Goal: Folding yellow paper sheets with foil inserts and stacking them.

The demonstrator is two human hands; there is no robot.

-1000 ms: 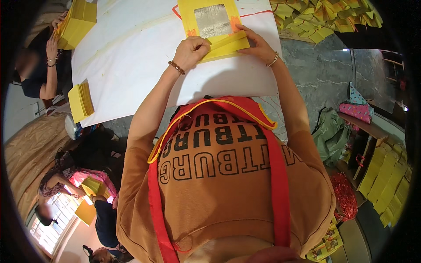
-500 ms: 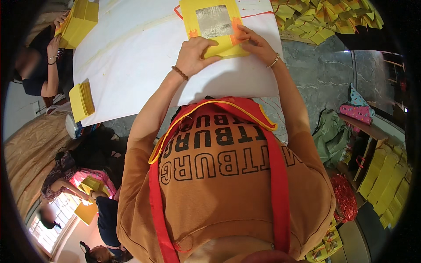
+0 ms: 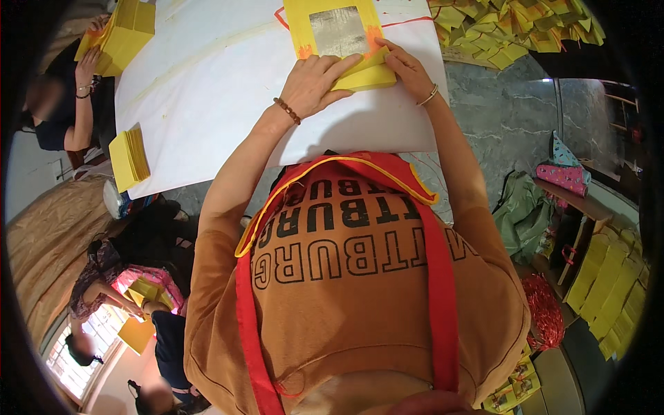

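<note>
On the white table in front of me lies a sheet of yellow paper with a silver foil rectangle and orange patches. Its near edge is turned up into a folded strip. My left hand, with a beaded bracelet, presses along the fold, fingers closed over it and thumb along the near side. My right hand, with a pale bangle, pinches the strip's right end between thumb and fingers. How many sheets lie under my hands, I cannot tell.
A stack of yellow paper stands at the table's left edge. Beyond it a person holds a thick yellow stack. A heap of yellow paper pieces is at the far right. Other people work with yellow paper lower left.
The paper's near edge is now folded further over. My right hand has shifted to the strip's end, and my left fingers lie flatter along the fold.
</note>
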